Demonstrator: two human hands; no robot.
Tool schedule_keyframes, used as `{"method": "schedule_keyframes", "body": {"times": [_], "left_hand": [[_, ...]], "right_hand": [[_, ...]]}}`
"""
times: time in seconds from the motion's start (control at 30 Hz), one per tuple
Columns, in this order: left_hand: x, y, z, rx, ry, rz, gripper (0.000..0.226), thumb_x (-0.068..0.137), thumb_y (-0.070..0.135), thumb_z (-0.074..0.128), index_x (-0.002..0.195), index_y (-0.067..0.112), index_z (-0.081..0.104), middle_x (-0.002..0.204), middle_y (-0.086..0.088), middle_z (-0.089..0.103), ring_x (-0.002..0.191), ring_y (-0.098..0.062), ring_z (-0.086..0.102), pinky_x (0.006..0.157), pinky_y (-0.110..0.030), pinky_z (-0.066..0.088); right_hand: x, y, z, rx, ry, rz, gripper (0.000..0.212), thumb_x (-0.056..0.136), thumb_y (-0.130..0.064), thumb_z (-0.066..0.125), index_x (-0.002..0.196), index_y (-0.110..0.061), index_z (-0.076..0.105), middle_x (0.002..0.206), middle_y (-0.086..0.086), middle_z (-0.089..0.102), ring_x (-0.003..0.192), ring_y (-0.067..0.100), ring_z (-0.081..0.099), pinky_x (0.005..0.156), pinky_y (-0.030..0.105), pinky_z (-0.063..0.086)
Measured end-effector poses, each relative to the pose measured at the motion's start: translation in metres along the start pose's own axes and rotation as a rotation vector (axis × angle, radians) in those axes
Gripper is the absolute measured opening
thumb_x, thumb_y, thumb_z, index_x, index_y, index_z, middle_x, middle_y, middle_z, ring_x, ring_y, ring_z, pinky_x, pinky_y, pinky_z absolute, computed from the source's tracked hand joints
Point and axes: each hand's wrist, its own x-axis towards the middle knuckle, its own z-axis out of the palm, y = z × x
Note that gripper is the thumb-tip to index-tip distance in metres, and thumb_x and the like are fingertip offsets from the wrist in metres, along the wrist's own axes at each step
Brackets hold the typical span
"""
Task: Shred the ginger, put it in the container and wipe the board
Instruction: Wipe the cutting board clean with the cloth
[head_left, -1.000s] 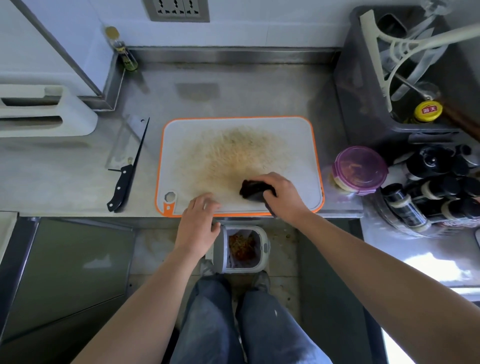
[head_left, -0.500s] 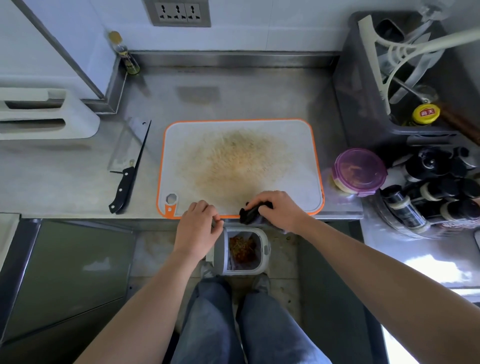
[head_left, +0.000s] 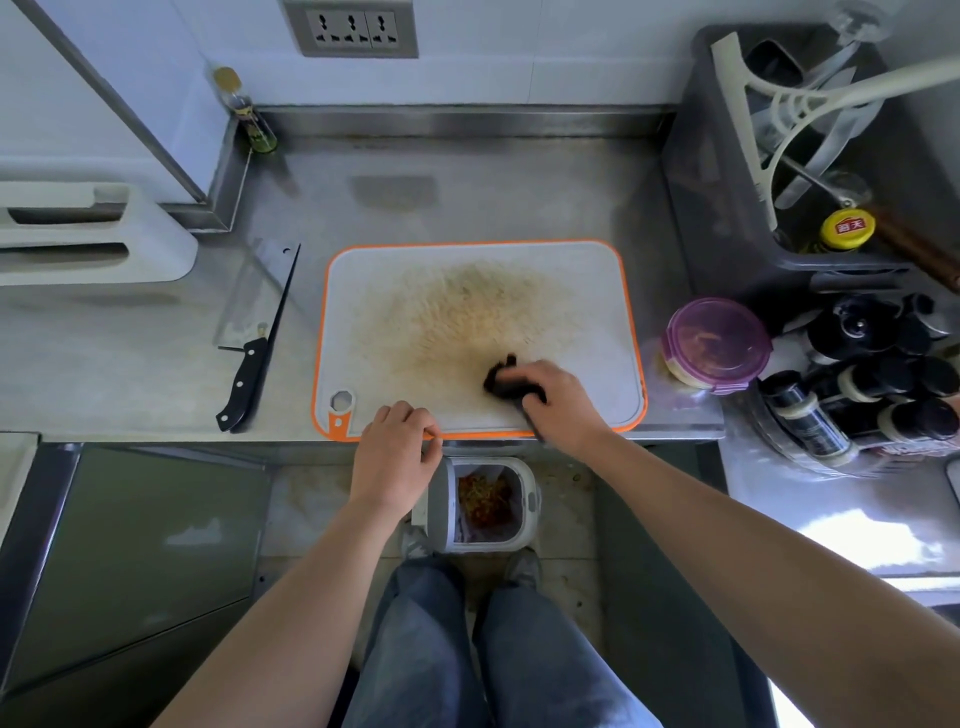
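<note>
1. A head-worn camera looks down on a steel desk (head_left: 467, 197). A white board (head_left: 597, 291) with an orange rim lies at the centre of the frame.
2. No loose ginger shows on the board, so the shredding appears finished. A black-handled knife (head_left: 254, 343) lies on the desk left of the board, apart from both hands.
3. The container (head_left: 717, 343), round with a purple lid on it, stands just right of the board at the right of the frame. Yellow-orange contents (head_left: 701, 340) show through the lid. They are probably the shredded ginger, so that step looks done too.
4. Wiping is the step in hand. The right hand (head_left: 563, 402) grasps a dark cloth (head_left: 506, 382), fingers curled over it, and presses it on the lower right part of the board.
5. The left hand (head_left: 395, 452) sits at the board's near edge, lower centre of the frame, fingers curled. Whether it grips the rim or only rests there cannot be told.
6. A broad yellow-brown stain (head_left: 467, 322) covers the middle of the board above the cloth, so much of the wiping seems to remain.
7. An open bin (head_left: 488, 504) with orange scraps stands on the floor below the board's edge, between the forearms.
</note>
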Motion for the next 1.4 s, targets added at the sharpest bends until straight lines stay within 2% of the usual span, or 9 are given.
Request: {"method": "schedule_keyframes", "body": {"times": [0.13,0.3,0.5,0.6,0.7,0.87,1.0,1.2,1.4], "left_hand": [[0.001,-0.001,-0.001,-0.035,-0.002,-0.015,0.01,0.092,0.022,0.059,0.097,0.017,0.065,0.098,0.001,0.059,0.096,-0.019,0.052,0.08,-0.034,0.049],[0.001,-0.002,-0.003,-0.061,0.001,-0.008,0.007,0.091,0.017,0.059,0.096,0.017,0.065,0.097,0.001,0.059,0.095,-0.019,0.053,0.08,-0.034,0.05],[0.002,-0.002,-0.002,-0.061,-0.022,-0.024,0.013,0.092,0.019,0.058,0.101,0.017,0.066,0.102,0.001,0.058,0.099,-0.018,0.052,0.084,-0.033,0.048],[0.003,-0.003,-0.002,-0.061,-0.019,-0.016,0.012,0.092,0.018,0.057,0.101,0.017,0.065,0.102,0.001,0.058,0.099,-0.018,0.052,0.083,-0.032,0.049],[0.002,-0.002,-0.002,-0.05,-0.013,-0.018,0.012,0.091,0.017,0.058,0.101,0.017,0.065,0.102,0.001,0.058,0.099,-0.018,0.052,0.081,-0.031,0.049],[0.004,0.001,-0.004,-0.061,-0.028,-0.038,0.012,0.091,0.018,0.058,0.101,0.018,0.066,0.102,0.003,0.058,0.099,-0.016,0.051,0.079,-0.031,0.05],[0.007,0.0,-0.009,-0.099,-0.042,-0.077,0.013,0.093,0.016,0.055,0.1,0.016,0.066,0.099,0.002,0.062,0.094,-0.016,0.057,0.078,-0.031,0.052],[0.003,-0.006,-0.019,-0.169,-0.121,-0.646,0.035,0.096,0.033,0.044,0.07,0.013,0.054,0.07,-0.004,0.058,0.061,-0.02,0.053,0.057,-0.03,0.044],[0.0,-0.006,-0.022,-1.068,-0.058,-1.184,0.035,0.094,0.039,0.058,0.105,0.007,0.05,0.097,-0.017,0.062,0.085,-0.029,0.061,0.08,-0.042,0.055]], "right_hand": [[-0.008,-0.011,-0.002,-0.047,-0.327,0.017,0.037,0.084,0.004,0.047,0.094,-0.018,0.075,0.073,-0.009,0.065,0.056,0.005,0.058,0.054,0.019,0.045],[0.004,0.007,-0.005,0.096,0.23,0.072,0.048,0.08,0.008,0.044,0.117,-0.016,0.063,0.099,0.009,0.063,0.079,0.017,0.057,0.08,0.032,0.049],[-0.011,-0.005,-0.003,-0.02,-0.335,0.062,0.032,0.088,0.005,0.045,0.093,-0.015,0.069,0.074,-0.016,0.063,0.057,0.003,0.061,0.05,0.014,0.044],[0.0,-0.004,-0.014,0.2,-0.013,0.165,0.037,0.088,0.007,0.037,0.108,-0.012,0.063,0.059,-0.004,0.064,0.04,0.016,0.053,0.037,0.025,0.043],[0.008,0.007,-0.01,0.127,0.272,0.192,0.045,0.085,0.006,0.041,0.117,-0.019,0.061,0.104,0.011,0.063,0.074,0.024,0.062,0.07,0.035,0.055],[-0.011,-0.013,0.005,0.043,-0.346,0.269,0.04,0.085,0.003,0.039,0.087,-0.02,0.072,0.092,-0.002,0.065,0.074,0.003,0.056,0.063,0.011,0.043],[-0.012,-0.009,-0.002,0.072,-0.224,0.492,0.024,0.086,-0.012,0.043,0.067,-0.012,0.059,0.074,0.006,0.058,0.07,0.02,0.052,0.065,0.03,0.04],[-0.034,0.019,-0.019,0.282,-0.25,0.921,0.036,0.094,-0.053,0.045,0.077,-0.022,0.052,0.076,-0.003,0.05,0.063,0.008,0.047,0.057,0.02,0.038],[-0.029,0.047,-0.001,0.723,0.127,1.079,0.055,0.087,-0.057,0.057,0.104,-0.005,0.065,0.068,0.005,0.065,0.042,0.016,0.059,0.037,0.019,0.039]]}}
